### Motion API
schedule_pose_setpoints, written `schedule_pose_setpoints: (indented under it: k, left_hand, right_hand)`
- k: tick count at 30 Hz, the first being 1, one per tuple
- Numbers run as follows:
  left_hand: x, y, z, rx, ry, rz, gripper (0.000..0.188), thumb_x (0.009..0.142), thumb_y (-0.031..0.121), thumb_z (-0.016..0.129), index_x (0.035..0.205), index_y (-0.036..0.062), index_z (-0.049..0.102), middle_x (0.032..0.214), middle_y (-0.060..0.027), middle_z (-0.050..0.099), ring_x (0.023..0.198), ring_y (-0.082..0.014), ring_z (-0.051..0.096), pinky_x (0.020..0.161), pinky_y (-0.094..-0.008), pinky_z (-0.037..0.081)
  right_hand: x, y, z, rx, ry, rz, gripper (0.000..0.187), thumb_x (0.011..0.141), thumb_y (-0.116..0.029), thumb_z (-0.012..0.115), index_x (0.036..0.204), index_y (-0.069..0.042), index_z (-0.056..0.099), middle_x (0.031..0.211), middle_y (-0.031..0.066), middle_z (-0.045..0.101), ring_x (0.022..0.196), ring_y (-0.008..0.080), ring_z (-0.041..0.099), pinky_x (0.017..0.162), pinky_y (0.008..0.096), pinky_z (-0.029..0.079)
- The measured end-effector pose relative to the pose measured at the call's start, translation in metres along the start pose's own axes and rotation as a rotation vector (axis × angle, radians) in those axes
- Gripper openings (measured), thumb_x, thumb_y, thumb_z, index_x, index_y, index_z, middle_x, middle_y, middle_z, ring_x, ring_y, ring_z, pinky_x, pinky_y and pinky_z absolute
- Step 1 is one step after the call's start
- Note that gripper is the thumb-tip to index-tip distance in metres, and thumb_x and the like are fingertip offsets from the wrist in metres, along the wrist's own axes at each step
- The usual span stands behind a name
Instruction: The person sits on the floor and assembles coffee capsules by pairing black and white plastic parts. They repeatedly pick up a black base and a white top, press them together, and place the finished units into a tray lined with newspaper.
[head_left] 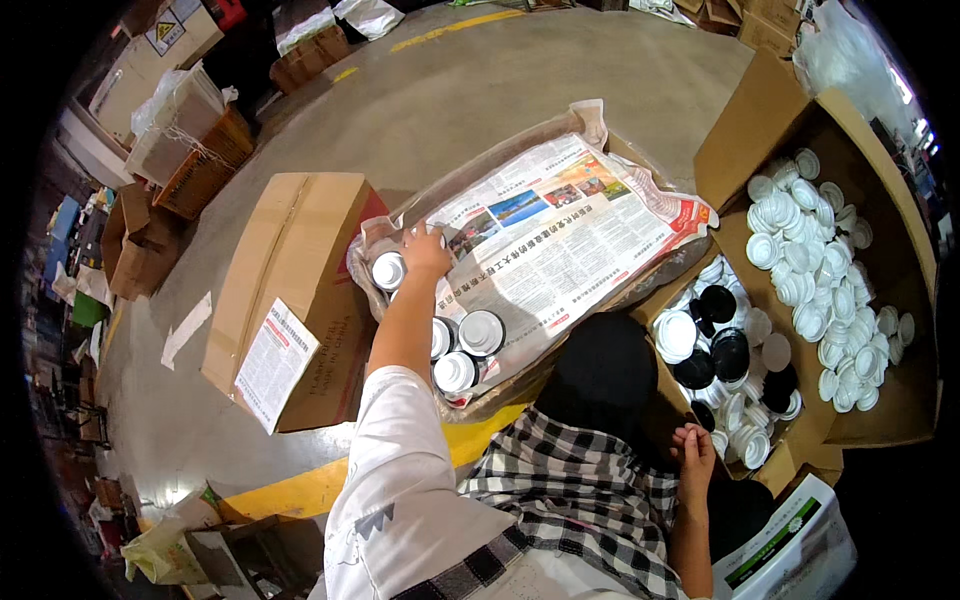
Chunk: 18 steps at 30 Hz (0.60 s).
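My left hand (pixel 425 252) reaches to the left end of a wide open box (pixel 655 275) lined with printed newspaper (pixel 540 235). Its fingers are closed around a white-topped jar, mostly hidden under them. Beside it stands another white-topped jar (pixel 389 270). Nearer to me, several more stand together, among them a wide jar (pixel 481 333) and a smaller one (pixel 456 372). My right hand (pixel 693 455) is at the near edge of a carton of lids, fingers curled; what they hold, if anything, is hidden. White lids (pixel 676 336) and black lids (pixel 730 354) lie loose in that carton.
A closed cardboard box (pixel 290 240) with a paper sheet (pixel 278 362) on it stands left of the lined box. On the far right an open carton (pixel 765 110) holds piled white lids (pixel 820 270). A white printed bag (pixel 785 540) lies at the lower right.
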<state>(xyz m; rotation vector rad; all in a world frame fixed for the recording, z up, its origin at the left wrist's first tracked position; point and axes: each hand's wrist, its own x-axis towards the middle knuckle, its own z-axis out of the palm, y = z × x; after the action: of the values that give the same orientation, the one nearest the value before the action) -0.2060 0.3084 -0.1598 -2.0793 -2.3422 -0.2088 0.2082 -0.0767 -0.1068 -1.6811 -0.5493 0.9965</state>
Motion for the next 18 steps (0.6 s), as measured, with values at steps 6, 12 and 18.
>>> schedule_pose_setpoints:
  k: [6,12,18]
  left_hand:
    - [0.038,-0.052,0.011,0.042,0.033,0.116,0.046,0.069,0.013,0.067,0.113,0.0201,0.057,0.133,-0.0082,0.039,0.121,-0.0343,0.035,0.094,-0.0454,0.038]
    - [0.041,-0.106,-0.021,0.113,-0.004,0.186,0.049,0.068,0.013,0.066,0.115,0.0224,0.057,0.133,-0.0091,0.040,0.121,-0.0308,0.038,0.100,-0.0439,0.032]
    - [0.026,-0.119,-0.039,-0.073,-0.021,0.165,0.052,0.068,0.011,0.063,0.119,0.0209,0.054,0.131,-0.0115,0.043,0.119,-0.0322,0.040,0.102,-0.0424,0.031]
  right_hand:
    - [0.005,0.000,0.009,-0.051,-0.055,-0.044,0.025,0.089,-0.028,0.056,0.098,-0.005,0.057,0.091,0.0016,0.058,0.081,0.0106,0.053,0.070,0.0252,0.042]
    - [0.014,0.004,0.016,-0.207,-0.134,-0.194,0.022,0.089,-0.025,0.055,0.099,-0.006,0.056,0.089,0.0011,0.055,0.077,0.0097,0.050,0.069,0.0251,0.041]
    - [0.011,-0.013,0.030,-0.441,-0.188,-0.188,0.021,0.089,-0.020,0.055,0.102,-0.003,0.055,0.090,0.0039,0.055,0.080,0.0130,0.052,0.072,0.0266,0.042]
